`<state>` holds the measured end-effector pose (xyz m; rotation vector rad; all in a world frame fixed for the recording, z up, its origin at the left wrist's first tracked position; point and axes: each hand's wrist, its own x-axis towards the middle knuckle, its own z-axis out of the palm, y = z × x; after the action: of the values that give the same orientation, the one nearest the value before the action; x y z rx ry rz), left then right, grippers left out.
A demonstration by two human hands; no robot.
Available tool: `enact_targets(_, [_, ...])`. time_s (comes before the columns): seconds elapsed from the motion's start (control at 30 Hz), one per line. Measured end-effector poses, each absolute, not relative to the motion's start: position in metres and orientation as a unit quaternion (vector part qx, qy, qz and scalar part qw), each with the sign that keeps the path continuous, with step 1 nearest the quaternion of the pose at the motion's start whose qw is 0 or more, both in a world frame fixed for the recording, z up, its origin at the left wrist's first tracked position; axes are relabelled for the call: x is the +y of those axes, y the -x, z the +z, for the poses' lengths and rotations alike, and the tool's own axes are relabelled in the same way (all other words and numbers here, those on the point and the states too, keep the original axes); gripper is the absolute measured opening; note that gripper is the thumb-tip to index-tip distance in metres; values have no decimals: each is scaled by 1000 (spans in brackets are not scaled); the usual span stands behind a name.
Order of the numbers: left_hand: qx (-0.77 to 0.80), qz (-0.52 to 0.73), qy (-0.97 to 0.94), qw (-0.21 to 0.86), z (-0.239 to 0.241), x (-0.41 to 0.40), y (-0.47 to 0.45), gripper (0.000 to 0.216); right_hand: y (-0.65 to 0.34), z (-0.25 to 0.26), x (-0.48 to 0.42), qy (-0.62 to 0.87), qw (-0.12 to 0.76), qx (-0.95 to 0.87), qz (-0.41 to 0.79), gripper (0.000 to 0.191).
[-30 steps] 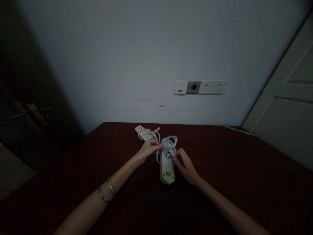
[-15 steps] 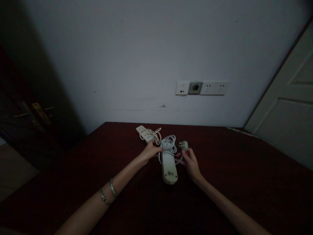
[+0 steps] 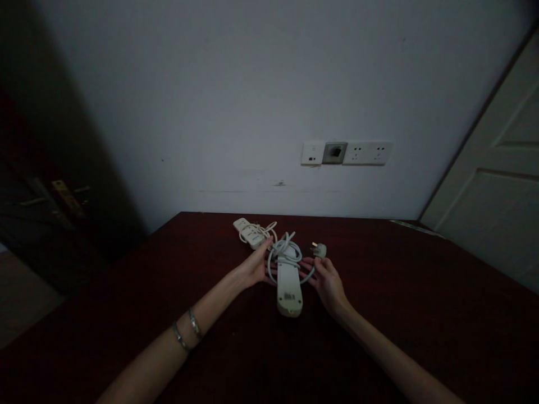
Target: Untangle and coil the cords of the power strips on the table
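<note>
A white power strip (image 3: 288, 283) lies with its label side up, its pale cord (image 3: 286, 247) looped in a coil around the far end. On its left, my left hand (image 3: 253, 267) is open, the thumb raised and apart while the fingers reach to the cord loop and the strip's side; their tips are partly hidden. My right hand (image 3: 330, 283) pinches the cord's plug (image 3: 319, 250) at its base, pins pointing up and left. Its other fingers extend toward the strip's right side. A second power strip (image 3: 249, 231) with a cream cord rests just beyond my left thumb.
The dark red tabletop (image 3: 202, 241) meets a pale wall behind. Wall sockets (image 3: 365, 154) and a grey-framed outlet (image 3: 334, 152) sit above the table. A dark door with a handle (image 3: 67, 196) stands at left, a white panelled door (image 3: 505, 185) at right.
My left thumb has lifted off the coiled cord and the hand has spread. The cord loop has widened toward the left. The plug has shifted slightly right in my right hand.
</note>
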<state>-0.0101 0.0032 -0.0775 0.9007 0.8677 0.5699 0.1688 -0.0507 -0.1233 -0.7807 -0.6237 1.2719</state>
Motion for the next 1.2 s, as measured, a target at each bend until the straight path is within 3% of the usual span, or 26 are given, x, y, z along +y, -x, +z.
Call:
enact_targets(0.33, [437, 347, -433, 708, -75, -8, -5, 28, -165, -115, -55, 360, 695, -326, 530, 35])
enact_targets(0.57, [435, 440, -378, 689, -61, -17, -5, 29, -167, -110, -55, 339, 713, -338, 512, 29])
enact_targets(0.83, [391, 370, -413, 735, -61, -15, -4, 41, -165, -103, -60, 340, 697, -338, 534, 31])
enact_targets(0.97, [400, 330, -428, 740, -64, -11, -1, 32, -169, -106, -55, 336, 694, -315, 553, 32])
enact_targets(1.2, [385, 400, -374, 743, -56, -3, 3, 28, -174, -110, -52, 392, 660, -230, 598, 25])
